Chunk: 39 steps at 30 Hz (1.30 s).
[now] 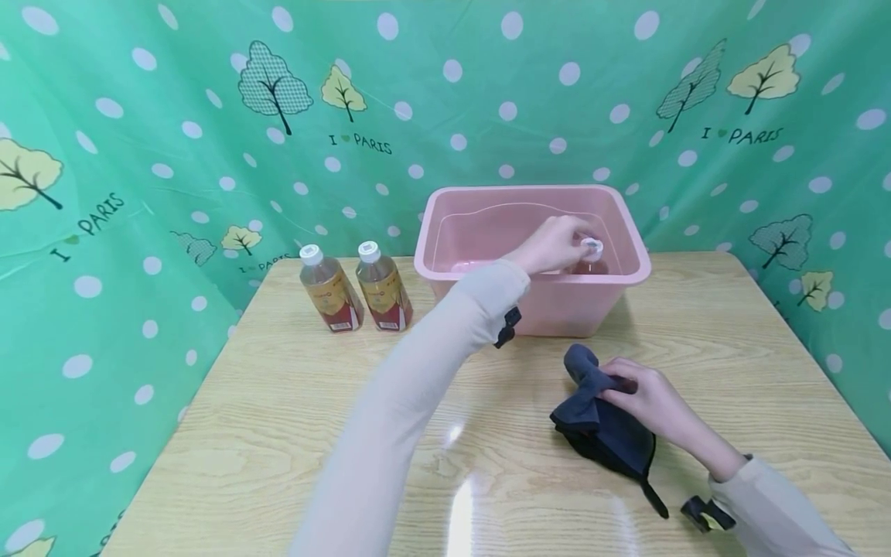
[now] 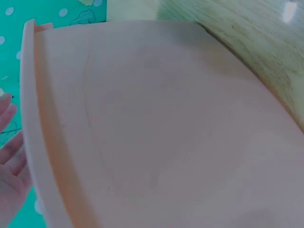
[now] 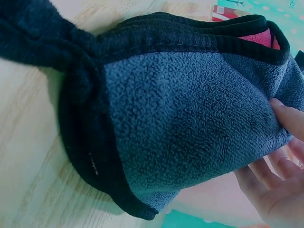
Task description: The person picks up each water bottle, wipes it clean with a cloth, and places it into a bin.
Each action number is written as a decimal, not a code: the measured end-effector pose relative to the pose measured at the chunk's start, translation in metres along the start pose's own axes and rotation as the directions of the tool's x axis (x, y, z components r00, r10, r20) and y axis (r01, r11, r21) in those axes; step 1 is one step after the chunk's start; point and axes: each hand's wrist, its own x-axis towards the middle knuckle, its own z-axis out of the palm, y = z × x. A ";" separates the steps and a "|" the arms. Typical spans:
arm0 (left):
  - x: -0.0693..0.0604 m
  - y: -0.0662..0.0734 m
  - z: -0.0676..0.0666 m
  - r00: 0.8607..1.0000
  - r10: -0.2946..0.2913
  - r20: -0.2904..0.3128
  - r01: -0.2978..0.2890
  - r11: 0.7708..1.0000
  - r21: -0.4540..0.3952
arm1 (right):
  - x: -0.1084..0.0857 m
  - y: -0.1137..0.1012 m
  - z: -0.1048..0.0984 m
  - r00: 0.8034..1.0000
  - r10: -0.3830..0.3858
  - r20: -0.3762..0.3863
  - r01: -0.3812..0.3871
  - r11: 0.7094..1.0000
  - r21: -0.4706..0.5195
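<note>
My left hand [image 1: 557, 244] reaches over the front rim of a pink plastic bin [image 1: 532, 298], its fingers beside the white cap of a bottle [image 1: 592, 267] inside. In the left wrist view the left hand [image 2: 12, 175] shows loosely extended, spread fingers, partly behind the bin's rim [image 2: 35, 118]; the bottle is hidden there. On the right, my right hand [image 1: 647, 394] pinches a dark grey plush cloth [image 1: 616, 433] with black edging and a strap, bunched on the table. The thumb [image 3: 287, 116] lies on the upper face of this cloth [image 3: 185, 118], with fingers beneath.
Two bottles [image 1: 332, 294] [image 1: 385, 294] with white caps and yellow-red labels stand left of the bin. A pale pink glossy thing [image 1: 465, 266] lies inside the bin. The wooden table [image 1: 278, 441] is backed by a green dotted curtain [image 1: 480, 85].
</note>
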 end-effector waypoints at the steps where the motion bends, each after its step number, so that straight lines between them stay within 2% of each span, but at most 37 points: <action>1: -0.001 0.000 -0.002 1.000 0.008 -0.004 -0.008 1.000 0.013 | 0.000 0.000 0.000 1.000 0.000 0.000 0.000 1.000 0.002; 5: -0.007 0.000 -0.010 0.999 0.049 -0.014 -0.048 0.996 0.080 | 0.000 0.000 -0.001 1.000 0.004 0.003 -0.004 1.000 0.011; 13: -0.026 -0.004 -0.027 0.997 0.079 0.011 -0.079 0.995 0.066 | 0.000 0.001 -0.001 1.000 0.001 0.004 -0.001 1.000 0.012; 21: -0.051 -0.007 -0.039 0.994 0.103 0.021 -0.104 0.992 0.070 | 0.001 0.002 -0.002 1.000 -0.021 -0.007 0.021 1.000 0.007; 28: -0.074 -0.013 -0.051 0.985 0.172 -0.019 -0.169 0.980 0.109 | 0.000 0.001 -0.003 1.000 -0.023 -0.002 0.023 1.000 0.016; 35: -0.099 -0.023 -0.064 0.981 0.188 -0.056 -0.179 0.974 0.137 | 0.001 0.001 -0.003 1.000 -0.029 -0.001 0.029 1.000 0.008; 39: -0.113 -0.031 -0.071 0.972 0.213 -0.098 -0.196 0.967 0.160 | 0.001 0.002 -0.003 0.999 -0.031 0.006 0.031 0.999 0.020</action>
